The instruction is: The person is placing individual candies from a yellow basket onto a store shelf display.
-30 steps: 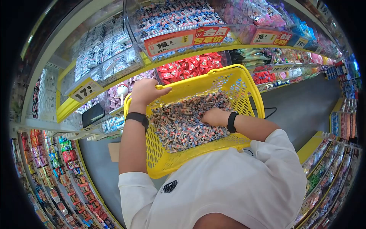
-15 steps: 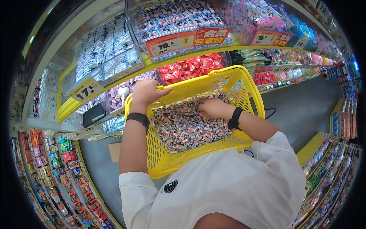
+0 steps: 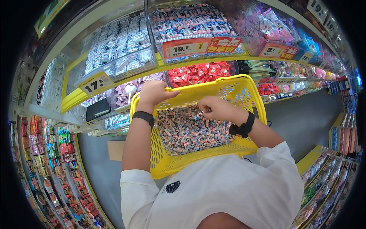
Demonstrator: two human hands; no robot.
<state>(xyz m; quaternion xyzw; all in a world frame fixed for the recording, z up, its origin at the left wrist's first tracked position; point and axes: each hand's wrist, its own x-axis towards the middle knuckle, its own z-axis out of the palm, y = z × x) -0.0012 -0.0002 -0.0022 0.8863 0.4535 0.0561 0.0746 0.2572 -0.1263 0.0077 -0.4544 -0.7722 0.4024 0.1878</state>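
A yellow plastic shopping basket (image 3: 249, 143) with perforated walls stands in front of my body. Small twist-wrapped candies (image 3: 190, 131) cover its bottom in a thick layer. At the far left corner, my left hand (image 3: 154, 93) is closed on the basket's rim, thumb lying along the top edge. My right hand (image 3: 221, 110) is inside the basket, just above the candies, with its fingers curled into a pinch. A small wrapped candy seems to be between the fingertips, partly hidden by them. Black bands circle both wrists.
Beyond the basket, clear shelf bins hold wrapped candies (image 3: 192, 21), white-and-blue packets (image 3: 118, 44) and red packets (image 3: 204, 72). Price tags (image 3: 187, 47) hang along the yellow shelf edge. A phone (image 3: 98, 110) lies at the left, near a cardboard piece (image 3: 115, 150) on the floor. Snack racks flank both sides.
My right hand has lifted out of the candy layer, its fingers now visible above it. My left hand stays on the rim. The whole view has shifted slightly.
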